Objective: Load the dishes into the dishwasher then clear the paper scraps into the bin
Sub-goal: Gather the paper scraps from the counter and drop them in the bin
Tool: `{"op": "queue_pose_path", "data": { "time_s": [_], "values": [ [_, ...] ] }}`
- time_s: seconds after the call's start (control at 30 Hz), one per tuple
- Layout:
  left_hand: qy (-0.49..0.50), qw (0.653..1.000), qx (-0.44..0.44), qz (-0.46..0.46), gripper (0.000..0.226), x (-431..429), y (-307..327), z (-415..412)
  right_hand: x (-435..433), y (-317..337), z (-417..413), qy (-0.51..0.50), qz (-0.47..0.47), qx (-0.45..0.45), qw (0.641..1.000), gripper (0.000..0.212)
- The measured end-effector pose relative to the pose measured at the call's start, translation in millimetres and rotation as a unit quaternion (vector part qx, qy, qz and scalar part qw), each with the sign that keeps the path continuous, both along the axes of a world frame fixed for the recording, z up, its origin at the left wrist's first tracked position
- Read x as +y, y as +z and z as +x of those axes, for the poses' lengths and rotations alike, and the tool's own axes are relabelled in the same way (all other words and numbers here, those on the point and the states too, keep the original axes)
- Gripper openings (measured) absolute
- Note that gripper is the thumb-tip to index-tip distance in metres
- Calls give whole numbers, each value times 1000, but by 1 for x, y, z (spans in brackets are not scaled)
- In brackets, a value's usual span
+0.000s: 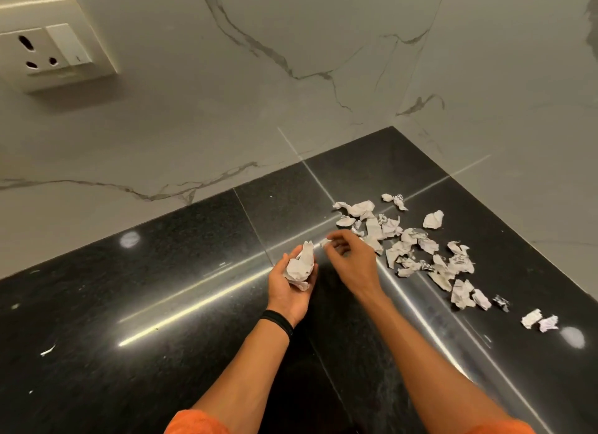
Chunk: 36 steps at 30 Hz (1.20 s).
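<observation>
My left hand (289, 283) is palm up over the black counter, and its fingers cup a wad of crumpled paper scraps (300, 267). My right hand (351, 255) hovers just right of it, fingertips pinching a small white scrap (324, 242) close to the wad. Several more crumpled paper scraps (417, 249) lie scattered on the counter to the right, from near the wall corner down to a pair of scraps (538, 320) at the right. No dishes, dishwasher or bin are in view.
The glossy black stone counter (161, 304) meets marble walls (226, 126) at a corner at the back right. A wall socket with a switch (48, 51) sits at the upper left. A tiny white fleck (48, 350) lies on the counter at the left.
</observation>
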State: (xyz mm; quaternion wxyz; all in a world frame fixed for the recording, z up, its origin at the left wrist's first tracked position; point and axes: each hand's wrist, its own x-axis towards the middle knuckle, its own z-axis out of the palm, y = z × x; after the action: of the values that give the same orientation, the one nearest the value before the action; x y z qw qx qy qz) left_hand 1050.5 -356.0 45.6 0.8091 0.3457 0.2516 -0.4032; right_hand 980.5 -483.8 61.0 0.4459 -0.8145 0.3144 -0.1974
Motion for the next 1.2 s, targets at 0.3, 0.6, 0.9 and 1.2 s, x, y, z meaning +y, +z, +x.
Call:
{"op": "queue_pose_path", "data": {
  "time_s": [0.3, 0.6, 0.9, 1.2],
  "values": [
    [-73, 997, -22, -15, 46, -10, 2, -9, 8, 12, -10, 76, -59, -7, 995, 8],
    [-48, 999, -1, -18, 43, -19, 8, 4, -85, -10, 23, 29, -277, 156, 948, 29],
    [-42, 999, -6, -5, 47, -36, 10, 8, -47, 8, 16, 9, -270, -9, 963, 14],
    [-55, 998, 10, -43, 48, -40, 12, 3, -6, 23, -11, 158, -137, -47, 977, 26]
  ]
}}
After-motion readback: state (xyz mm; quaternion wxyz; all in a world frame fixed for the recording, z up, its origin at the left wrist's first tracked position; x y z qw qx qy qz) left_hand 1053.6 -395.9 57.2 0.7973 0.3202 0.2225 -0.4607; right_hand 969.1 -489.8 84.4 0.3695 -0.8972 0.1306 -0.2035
